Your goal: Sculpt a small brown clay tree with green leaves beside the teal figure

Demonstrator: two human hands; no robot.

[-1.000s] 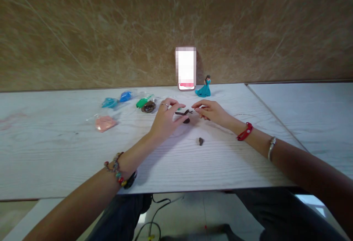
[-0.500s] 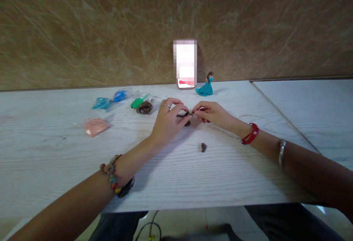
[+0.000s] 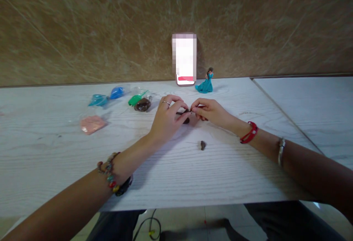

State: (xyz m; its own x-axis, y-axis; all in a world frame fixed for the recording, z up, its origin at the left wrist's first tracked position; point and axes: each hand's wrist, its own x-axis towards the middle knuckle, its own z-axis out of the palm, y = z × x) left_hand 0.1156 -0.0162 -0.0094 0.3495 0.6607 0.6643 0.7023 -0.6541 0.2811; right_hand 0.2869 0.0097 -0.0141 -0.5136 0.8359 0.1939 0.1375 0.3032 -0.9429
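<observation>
My left hand (image 3: pixel 168 118) pinches a dark brown strip of modelling clay (image 3: pixel 186 119) between thumb and fingers, just above the table. Its fingers partly cover the strip. From the other side, my right hand (image 3: pixel 209 110) has thumb and forefinger pressed together at the clay's right end; the exact spot of contact is too small to make out. A little brown clay lump (image 3: pixel 203 145) lies on the table nearer to me, below my right hand.
A lit phone (image 3: pixel 185 59) leans on the wall, beside a figurine in a teal dress (image 3: pixel 205 86). Leftward lie bags of green clay (image 3: pixel 136 99), brown clay (image 3: pixel 142 104), blue clay (image 3: pixel 117 93), teal clay (image 3: pixel 98 100) and pink clay (image 3: pixel 93 124). The white table (image 3: pixel 165 182) has a seam at right.
The whole view has shifted slightly, so things sit a little higher in the picture. Both hands keep their pinch on the brown clay, with only slight finger movement.
</observation>
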